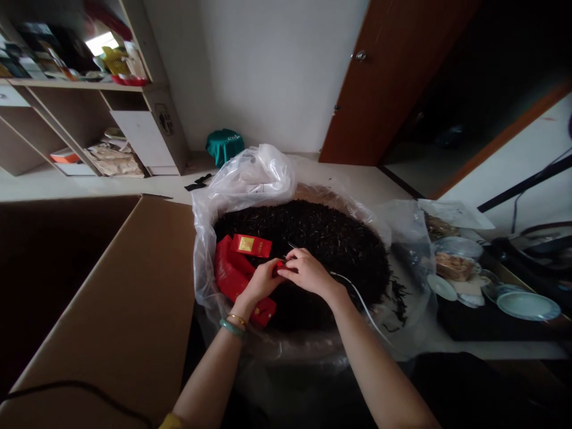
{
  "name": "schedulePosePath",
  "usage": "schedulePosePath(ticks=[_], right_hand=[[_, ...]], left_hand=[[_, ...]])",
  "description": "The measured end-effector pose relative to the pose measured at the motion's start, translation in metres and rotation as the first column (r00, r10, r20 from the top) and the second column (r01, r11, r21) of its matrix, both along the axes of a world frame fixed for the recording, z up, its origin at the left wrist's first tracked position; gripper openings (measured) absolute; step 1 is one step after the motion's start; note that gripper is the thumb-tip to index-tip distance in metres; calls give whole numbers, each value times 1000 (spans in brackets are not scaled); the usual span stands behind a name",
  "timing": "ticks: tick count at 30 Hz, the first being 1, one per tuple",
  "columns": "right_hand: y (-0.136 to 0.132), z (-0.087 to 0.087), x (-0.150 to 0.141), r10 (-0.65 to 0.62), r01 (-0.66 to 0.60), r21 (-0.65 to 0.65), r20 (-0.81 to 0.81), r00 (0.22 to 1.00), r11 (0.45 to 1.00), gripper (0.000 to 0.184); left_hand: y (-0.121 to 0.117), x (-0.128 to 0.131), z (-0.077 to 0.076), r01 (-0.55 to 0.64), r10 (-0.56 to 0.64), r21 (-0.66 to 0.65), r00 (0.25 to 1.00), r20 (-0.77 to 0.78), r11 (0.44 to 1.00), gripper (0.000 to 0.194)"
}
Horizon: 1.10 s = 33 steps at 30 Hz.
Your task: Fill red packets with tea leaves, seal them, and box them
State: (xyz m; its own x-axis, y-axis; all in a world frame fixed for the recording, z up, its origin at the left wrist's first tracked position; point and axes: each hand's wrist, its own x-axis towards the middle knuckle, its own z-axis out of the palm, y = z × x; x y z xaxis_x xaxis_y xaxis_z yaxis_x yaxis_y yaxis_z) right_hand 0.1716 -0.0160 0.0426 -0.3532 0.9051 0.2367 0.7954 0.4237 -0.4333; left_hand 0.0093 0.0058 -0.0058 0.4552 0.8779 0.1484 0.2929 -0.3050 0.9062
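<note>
My left hand [263,280] and my right hand [306,271] meet above a large heap of dark, dry tea-like leaves [330,232]. Both are closed, fingertips pinching a small red packet [280,266] mostly hidden by the fingers. A slim, light-edged object [292,245] pokes out beyond my right fingers; its kind is unclear. Left of the hands, a red bag [230,271] rests on the leaves, and a red box-shaped pack with a gold label [251,245] lies beside it. The leaves fill a wide container lined with clear plastic [203,238].
A big open cardboard box [165,268] stands at the left. A white cord [361,301] crosses the container's right side. Further right are a clear tub of brownish pieces [453,262] and a pale round dish [528,305]. Behind are a teal bag [224,147], shelves [147,125] and a brown door [379,77].
</note>
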Motion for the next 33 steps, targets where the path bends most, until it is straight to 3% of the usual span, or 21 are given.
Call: schedulePosePath(ticks=[4, 7, 9, 13, 17, 20, 24, 27, 29, 31, 33], right_hand=[[-1, -11, 2, -77, 96, 48, -309, 948, 994, 9], [0, -22, 1, -215, 219, -63, -563, 798, 974, 22], [1, -27, -1, -284, 230, -169, -640, 714, 958, 31], [2, -30, -5, -366, 195, -326, -627, 688, 925, 28], [3, -31, -8, -388, 232, -323, -599, 700, 917, 31], [6, -33, -8, -380, 237, -305, -606, 699, 922, 30], [13, -36, -1, -344, 186, -307, -615, 709, 933, 32], [20, -41, 9, -374, 318, -197, -485, 791, 927, 34], [24, -46, 16, -438, 421, -121, -197, 877, 899, 38], [26, -51, 18, -452, 467, -98, 149, 880, 879, 55], [28, -54, 19, -417, 483, -108, 366, 832, 869, 63]], left_hand=[[-1, 0, 3, -44, 51, -109, 997, 62, 993, 28], [-1, 0, 6, -24, 69, -214, 976, 205, 977, 40], [-1, -1, 7, -24, 105, -266, 949, 296, 964, 44], [3, -4, 6, -117, 216, -289, 916, 337, 950, 47], [4, -4, 7, -165, 254, -265, 902, 348, 950, 44], [2, -2, 10, -62, 221, -370, 887, 405, 927, 43], [-1, -1, 10, 36, 189, -523, 909, 371, 851, 53], [-1, -1, 7, 14, 244, -577, 898, 366, 816, 54], [0, -2, 4, 12, 264, -584, 884, 386, 812, 54], [1, -2, 3, 21, 268, -587, 876, 401, 809, 54], [1, -2, 2, 29, 269, -591, 872, 410, 806, 52]])
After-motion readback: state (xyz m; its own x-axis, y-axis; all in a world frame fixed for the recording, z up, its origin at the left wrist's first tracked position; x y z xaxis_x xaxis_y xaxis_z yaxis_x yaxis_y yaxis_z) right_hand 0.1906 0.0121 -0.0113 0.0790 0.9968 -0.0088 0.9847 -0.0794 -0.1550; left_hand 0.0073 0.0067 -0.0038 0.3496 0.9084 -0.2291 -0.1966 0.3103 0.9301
